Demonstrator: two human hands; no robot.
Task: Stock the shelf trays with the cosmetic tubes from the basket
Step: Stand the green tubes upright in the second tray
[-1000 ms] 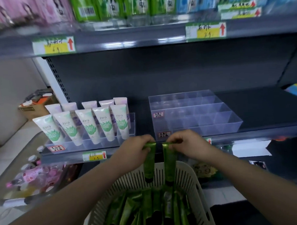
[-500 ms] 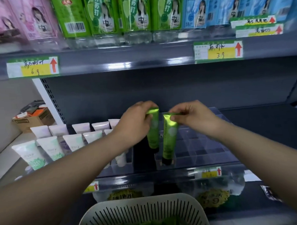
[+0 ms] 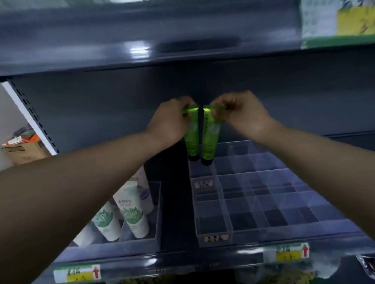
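**A:** What do we have closest to us?

**B:** Our two bare forearms reach in from the bottom corners, over the dark shelf lip (image 3: 187,259). The lip carries a left price tag (image 3: 77,273) and a right price tag (image 3: 291,252), both yellow with a red arrow.

**A:** And just behind that?

**B:** We see two clear trays side by side. The left tray (image 3: 141,240) holds white tubes (image 3: 133,215) with green leaf prints, standing cap-down. The divided tray (image 3: 293,227) on the right is split into rows of small compartments, with small labels on the walls of its leftmost column.

**A:** Where are our hands?

**B:** They are close together above the divided tray's rear left corner. Our left hand (image 3: 170,121) pinches the flat crimped end of the left green tube (image 3: 192,139). Our right hand (image 3: 243,115) pinches the crimp of the right green tube (image 3: 210,138). Both tubes hang upright with their dark caps down, just beside each other with a thin gap between them.

**A:** Are the caps seated in the tray?

**B:** They are level with its rearmost left compartment. The picture is blurred, so we cannot tell whether they touch the tray.

**A:** And farther back?

**B:** We see the dark back panel (image 3: 116,97) behind our hands and the upper shelf (image 3: 134,36) across the top, with a green-and-yellow tag (image 3: 338,15) at its right end. Far left, past the shelf upright, sits a cardboard box (image 3: 23,149).
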